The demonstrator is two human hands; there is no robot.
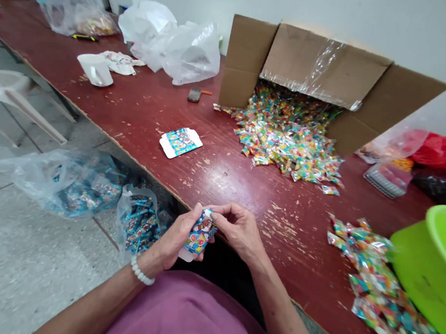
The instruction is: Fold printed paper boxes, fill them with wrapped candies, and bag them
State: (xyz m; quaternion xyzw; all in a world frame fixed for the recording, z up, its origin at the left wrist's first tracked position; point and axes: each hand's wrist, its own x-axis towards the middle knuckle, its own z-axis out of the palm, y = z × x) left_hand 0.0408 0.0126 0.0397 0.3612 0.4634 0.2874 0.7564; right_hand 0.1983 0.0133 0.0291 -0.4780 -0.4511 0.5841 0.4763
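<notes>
A small blue printed carton (pixel 198 234) is held in front of my body, just off the table's edge. My left hand (pixel 178 234) wraps round its left side, with fingertips showing behind it. At the carton's top end, the thumb and fingers of my right hand (pixel 240 229) pinch a white flap. The lower white flap sticks out at the bottom. On the table ahead lies a flat stack of similar blue cartons (pixel 181 142). Whether anything is inside the held carton is hidden.
Wrapped candies (pixel 288 143) spill from a cardboard box (pixel 328 66); more candies (pixel 391 296) lie beside a green basin (pixel 437 263). A white mug (pixel 95 69) and plastic bags (pixel 174 44) stand farther left. Bags of blue packs (pixel 143 222) sit below the table edge near a stool (pixel 6 82).
</notes>
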